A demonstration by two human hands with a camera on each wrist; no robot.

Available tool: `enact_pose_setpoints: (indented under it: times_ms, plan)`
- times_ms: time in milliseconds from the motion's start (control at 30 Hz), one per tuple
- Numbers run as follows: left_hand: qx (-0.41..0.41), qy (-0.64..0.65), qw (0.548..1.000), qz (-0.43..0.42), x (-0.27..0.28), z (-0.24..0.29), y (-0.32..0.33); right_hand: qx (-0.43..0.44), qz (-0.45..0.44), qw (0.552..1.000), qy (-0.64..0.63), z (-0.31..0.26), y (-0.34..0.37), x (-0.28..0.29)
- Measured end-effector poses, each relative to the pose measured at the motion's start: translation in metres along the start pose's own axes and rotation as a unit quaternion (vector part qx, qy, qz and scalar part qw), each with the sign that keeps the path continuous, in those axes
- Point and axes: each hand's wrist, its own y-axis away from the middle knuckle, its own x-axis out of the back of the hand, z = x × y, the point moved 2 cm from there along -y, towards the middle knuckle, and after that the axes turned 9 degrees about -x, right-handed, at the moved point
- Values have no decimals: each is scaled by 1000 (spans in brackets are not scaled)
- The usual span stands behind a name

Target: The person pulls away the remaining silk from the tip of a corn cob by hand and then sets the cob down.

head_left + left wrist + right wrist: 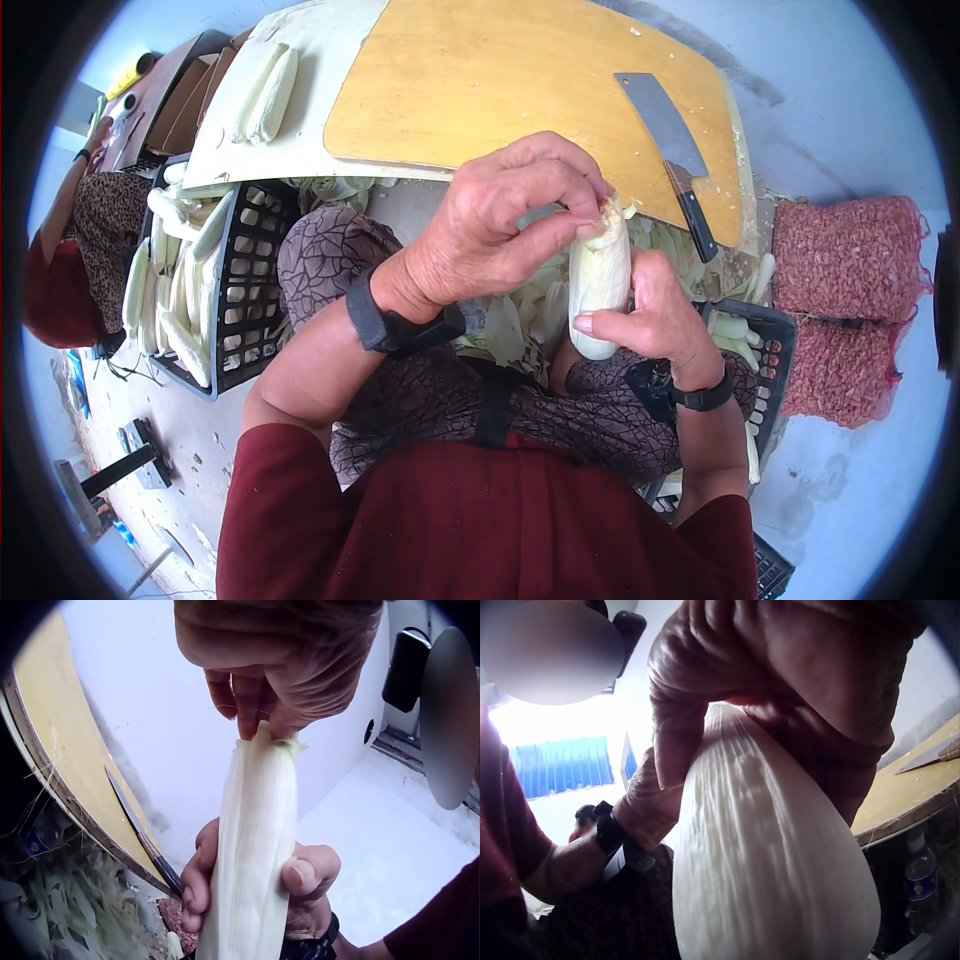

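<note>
A pale corn ear in its inner husk [600, 285] is held nearly upright above the lap. The right hand [655, 312] grips it around the lower part, thumb across its front. At its top end, the left hand [515, 215] pinches the husk edge between thumb and fingers. In the left wrist view the ear [259, 847] stands between the left hand [277, 660] above and the right hand [311, 881] below. The right wrist view shows the husk [765, 847] close up, with the right hand [780, 690] curled around it.
A cleaver [665, 130] lies on the yellow board [480, 80]. Two ears [270, 95] rest on the white table part. Black crates [250, 290] of ears stand at both sides, red mesh sacks [850, 260] at the right. Loose husks [510, 325] lie under the table edge; another person's arm [62, 200] shows far left.
</note>
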Motion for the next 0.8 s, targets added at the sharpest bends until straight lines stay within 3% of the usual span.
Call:
enact_pose_setpoints:
  times_ms: [167, 700, 767, 800]
  plan:
    - [-44, -58, 997, -30, -2, 1, 1, -8, -1, 1000, 16, 3, 0, 0]
    - [-5, -83, 996, -15, -4, -1, 4, 1, -4, 1000, -8, 1, 0, -7]
    - [30, -9, 998, 62, 1, -10, 7, -12, -8, 999, 41, 6, -1, -7]
    - [30, -9, 998, 62, 3, -9, 5, -26, -13, 996, 89, 8, -1, -8]
